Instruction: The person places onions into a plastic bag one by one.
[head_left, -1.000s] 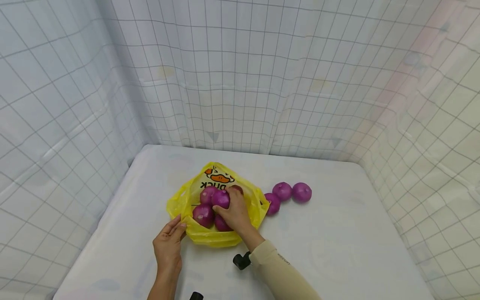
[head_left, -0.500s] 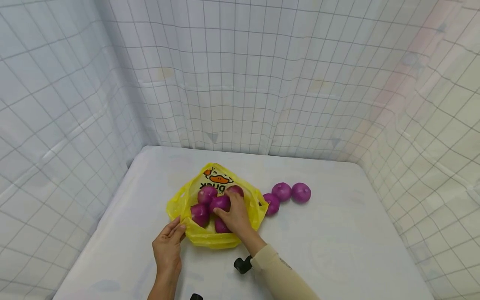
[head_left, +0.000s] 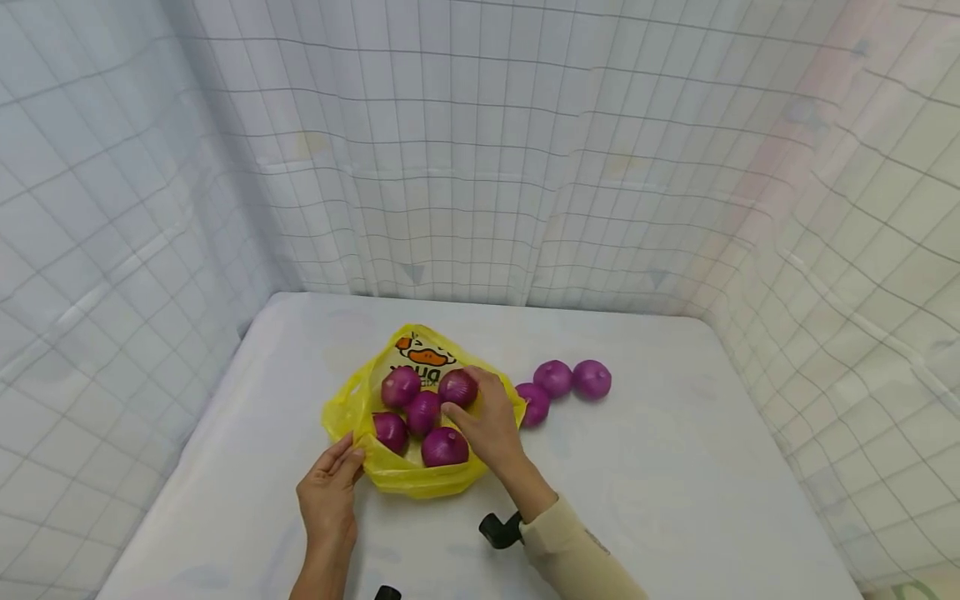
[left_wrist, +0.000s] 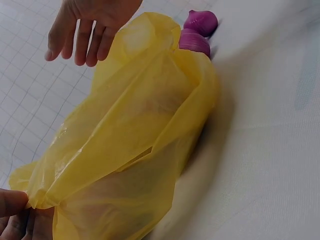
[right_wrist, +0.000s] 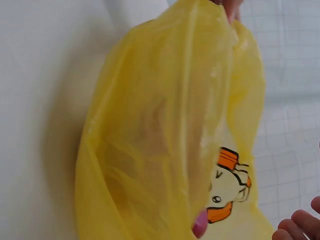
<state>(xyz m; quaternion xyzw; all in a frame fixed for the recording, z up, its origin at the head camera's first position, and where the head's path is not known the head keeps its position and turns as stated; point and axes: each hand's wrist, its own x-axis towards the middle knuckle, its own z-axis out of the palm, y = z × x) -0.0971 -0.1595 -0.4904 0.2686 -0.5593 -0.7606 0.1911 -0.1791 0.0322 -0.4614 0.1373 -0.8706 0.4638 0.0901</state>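
Onions (head_left: 445, 447), purple and round, lie in two lots on a white-covered table (head_left: 660, 467): five inside a yellow plastic bag (head_left: 431, 481), three outside it.

At the far left a pale gridded sheet (head_left: 97, 333) hangs beside the table. Next comes the left hand (head_left: 326, 500), its thumb and fingers pinching the near left part of the bag's rim; the left wrist view shows the thin plastic gathered between them. The bag lies with its mouth spread wide and its back wall raised, printed with a duck's face (head_left: 425, 357) and dark lettering.

Within it, two onions sit on the left, one nearer the person and one farther back. Another lies in the middle, one by the front rim and one at the back right. The right hand (head_left: 491, 421) is over the right side of the bag, fingers loosely extended and gripping nothing; its fingertips are close to the back-right onion, though whether they touch it I cannot tell. Just beside the sleeve (head_left: 577, 554) of that arm is a black fitting (head_left: 498, 531).

Farther right, the three loose onions form a short bent row; the leftmost is partly hidden by the bag's edge.
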